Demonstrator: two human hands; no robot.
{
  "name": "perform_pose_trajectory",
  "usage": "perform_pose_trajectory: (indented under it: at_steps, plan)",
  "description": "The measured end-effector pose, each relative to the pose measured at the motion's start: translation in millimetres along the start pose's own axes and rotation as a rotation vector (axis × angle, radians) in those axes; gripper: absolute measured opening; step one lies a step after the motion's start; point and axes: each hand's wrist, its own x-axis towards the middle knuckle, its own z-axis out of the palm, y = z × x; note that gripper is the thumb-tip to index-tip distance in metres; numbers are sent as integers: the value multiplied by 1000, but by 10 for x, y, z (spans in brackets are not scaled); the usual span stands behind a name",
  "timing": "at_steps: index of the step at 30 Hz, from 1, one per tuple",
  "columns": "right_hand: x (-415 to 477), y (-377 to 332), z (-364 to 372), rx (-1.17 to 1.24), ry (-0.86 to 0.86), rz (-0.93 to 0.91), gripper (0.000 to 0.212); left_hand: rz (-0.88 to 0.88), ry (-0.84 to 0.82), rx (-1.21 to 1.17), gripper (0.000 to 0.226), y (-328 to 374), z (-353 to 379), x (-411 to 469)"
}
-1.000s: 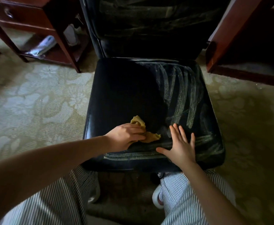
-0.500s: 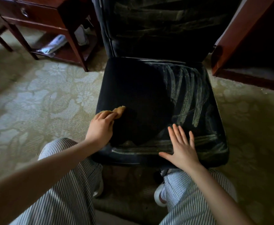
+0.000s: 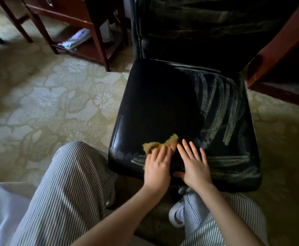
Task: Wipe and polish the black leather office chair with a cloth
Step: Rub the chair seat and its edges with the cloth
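Note:
The black leather chair seat (image 3: 162, 103) fills the middle of the head view, with pale streaks across its right half and front edge. Its backrest (image 3: 207, 23) rises behind, also streaked. A small mustard-yellow cloth (image 3: 170, 142) lies near the seat's front edge. My left hand (image 3: 157, 166) presses flat on the cloth, which pokes out beyond the fingertips. My right hand (image 3: 193, 166) rests flat on the seat just to the right, fingers spread, holding nothing.
A dark red wooden side table (image 3: 84, 23) with a lower shelf stands at the back left. Another red wooden piece of furniture (image 3: 278, 50) crowds the chair's right side. Patterned carpet (image 3: 47, 103) covers the floor. My striped trouser legs (image 3: 70, 192) are below the seat.
My left hand has swept the cloth from the seat's left edge back to the front middle, beside my right hand. The right hand has stayed in place on the seat.

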Motion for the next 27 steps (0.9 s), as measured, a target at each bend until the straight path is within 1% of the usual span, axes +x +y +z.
perform_pose_trajectory:
  at_steps: [2, 4, 5, 7, 8, 11, 14, 19, 22, 24, 27]
  plan:
    - [10, -5, 0, -9, 14, 2, 85, 94, -17, 9, 51, 94, 73, -92]
    - [17, -10, 1, -19, -1, 11, 84, 137, -3, 47, 65, 13, 94, -142]
    - [18, -13, 4, -16, -13, 19, 85, 145, 8, 67, 67, -68, 69, -155]
    - [16, -17, 6, -16, -33, 26, 91, 155, 67, 114, 56, -276, 33, -201]
    - [11, -16, 10, -16, -37, 28, 94, 132, 94, 132, 54, -397, 16, -222]
    - [0, -8, 18, -4, -29, 34, 99, 28, 149, 158, 59, -752, -34, -302]
    - [0, -26, 17, 6, -19, 41, 100, -110, 183, 120, 61, -968, -89, -301]
    - [30, -166, 17, -25, -1, 70, 98, -277, 277, 7, 60, -1138, -135, -267]
    - [40, -267, 24, -29, 11, 81, 97, -362, 308, -63, 58, -1075, -90, -234]
    - [51, -303, 39, -7, 31, 86, 97, -384, 324, -97, 56, -955, -35, -226]
    - [83, -339, 62, 24, 39, 89, 98, -337, 353, -117, 58, -744, 80, -252]
